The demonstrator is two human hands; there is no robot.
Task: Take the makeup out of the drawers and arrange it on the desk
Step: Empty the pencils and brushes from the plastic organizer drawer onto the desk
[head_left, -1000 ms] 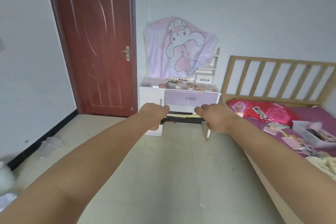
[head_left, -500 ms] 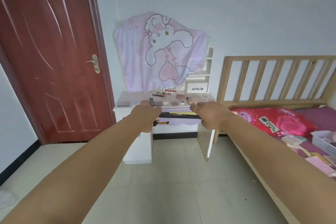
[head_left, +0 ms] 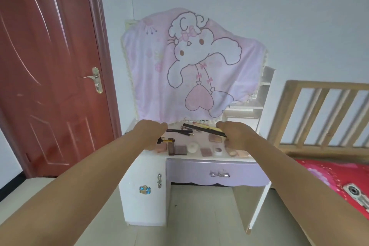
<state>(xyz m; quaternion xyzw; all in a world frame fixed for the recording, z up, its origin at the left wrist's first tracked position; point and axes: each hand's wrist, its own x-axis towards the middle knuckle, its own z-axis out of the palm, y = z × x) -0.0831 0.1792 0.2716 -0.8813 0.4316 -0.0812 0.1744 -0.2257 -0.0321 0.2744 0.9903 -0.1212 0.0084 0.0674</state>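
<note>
Both arms reach straight forward from the near edge of the view, side by side and almost level, the hands held over the top of the desk with their backs up. The left hand is curled into a loose fist, its fingers wrapped round slim dark makeup pens whose ends stick out to the right of the knuckles, and a short gold-and-black stick shows just below it. The right hand is likewise curled, fingers closed round a long black pencil that slants up and to the left from the fist, with something yellow behind it. Between and just below the hands, on the white desk top, lies a row of makeup: a dark brown palette, a round white compact, a mauve eyeshadow square, a small round pot and pinkish compacts toward the right, partly hidden under the right hand. The lilac drawer under the top is pushed in, its bow-shaped handle showing. A pink cartoon-rabbit cloth hangs over the back of the desk. A red-brown door stands at the left, and a wooden bed frame with red bedding at the right.
</note>
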